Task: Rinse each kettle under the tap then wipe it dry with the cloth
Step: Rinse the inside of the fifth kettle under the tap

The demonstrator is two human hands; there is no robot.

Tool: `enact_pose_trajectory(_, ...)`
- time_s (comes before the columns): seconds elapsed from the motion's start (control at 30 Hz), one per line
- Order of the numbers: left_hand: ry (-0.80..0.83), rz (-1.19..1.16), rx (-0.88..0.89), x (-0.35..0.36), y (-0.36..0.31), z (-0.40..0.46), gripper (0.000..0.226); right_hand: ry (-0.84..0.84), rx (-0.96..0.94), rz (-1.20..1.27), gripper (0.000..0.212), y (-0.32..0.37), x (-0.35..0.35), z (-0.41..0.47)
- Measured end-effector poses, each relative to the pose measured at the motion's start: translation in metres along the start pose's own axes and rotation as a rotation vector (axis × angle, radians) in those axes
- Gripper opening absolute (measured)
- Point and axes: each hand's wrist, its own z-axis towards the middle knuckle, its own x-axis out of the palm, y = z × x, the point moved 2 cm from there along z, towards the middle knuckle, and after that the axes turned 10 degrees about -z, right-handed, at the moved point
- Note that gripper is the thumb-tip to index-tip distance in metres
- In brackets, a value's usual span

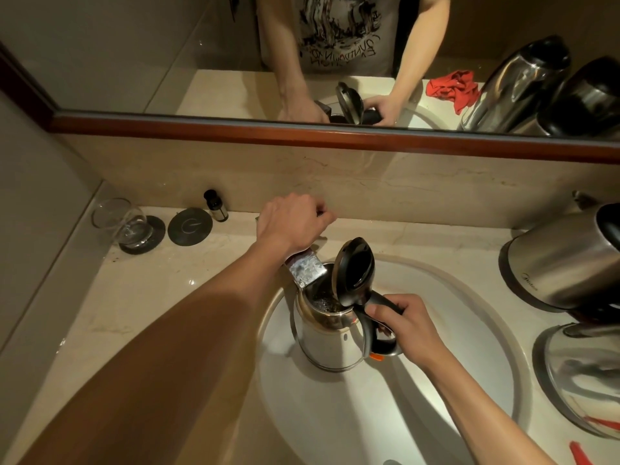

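Note:
A steel kettle (327, 337) with a black handle stands in the white sink basin (436, 380), its black lid (355, 266) flipped up. My right hand (402, 325) grips the kettle's handle. The chrome tap spout (307, 271) reaches over the kettle's open mouth, and water shows inside. My left hand (293, 221) curls round the tap's handle behind the spout; the handle itself is hidden under the hand. A red cloth (578, 453) peeks in at the bottom right edge.
Two more steel kettles stand on the counter to the right, one upright (563, 260) and one nearer me (583, 374). At the back left are a glass (124, 223) on a dark coaster, a second coaster (190, 226) and a small bottle (214, 206). A mirror hangs above the backsplash.

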Motion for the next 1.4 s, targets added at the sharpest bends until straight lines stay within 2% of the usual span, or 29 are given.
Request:
enact_pose_trajectory(0.13, -0.007, 0.005, 0.005, 0.0, 0.0, -0.001, 0.042, 0.026, -0.014, -0.014, 0.068, -0.002, -0.001, 0.003)
enact_pose_trajectory(0.4, -0.017, -0.007, -0.004, -0.002, -0.002, -0.001, 0.043, 0.069, 0.015, -0.02, 0.074, -0.003, -0.004, 0.009)
enact_pose_trajectory(0.47, -0.02, -0.015, -0.005, -0.002, -0.003, -0.001, 0.042, 0.072, 0.024, -0.023, 0.071, -0.003, -0.005, 0.011)
enact_pose_trajectory(0.57, -0.036, -0.019, -0.003, -0.003, -0.003, 0.0, 0.038, 0.082, 0.041, -0.012, 0.046, 0.001, -0.008, 0.012)
enact_pose_trajectory(0.6, -0.038, -0.02, -0.004, -0.003, -0.003, 0.0, 0.037, 0.083, 0.036, -0.005, 0.046, 0.0, -0.008, 0.013)
enact_pose_trajectory(0.7, -0.046, -0.016, -0.01, -0.002, -0.002, 0.0, 0.041, 0.103, 0.015, -0.015, 0.064, -0.003, -0.008, 0.016)
enact_pose_trajectory(0.9, -0.064, -0.02, -0.025, -0.002, -0.004, 0.0, 0.041, 0.115, 0.009, -0.03, 0.055, 0.002, -0.009, 0.017)
enact_pose_trajectory(1.03, -0.062, -0.016, -0.025, -0.003, -0.005, -0.001, 0.038, 0.126, 0.001, -0.041, 0.041, 0.004, -0.008, 0.018)
enact_pose_trajectory(1.17, -0.06, -0.029, -0.034, -0.002, -0.005, -0.001, 0.039, 0.127, -0.013, -0.059, 0.051, 0.001, -0.009, 0.019)
enact_pose_trajectory(1.27, -0.065, -0.04, -0.038, -0.001, -0.004, -0.001, 0.039, 0.118, -0.017, -0.064, 0.044, 0.001, -0.009, 0.018)
enact_pose_trajectory(1.4, -0.062, -0.041, -0.026, -0.001, -0.005, -0.001, 0.038, 0.107, -0.021, -0.065, 0.061, -0.002, -0.009, 0.018)
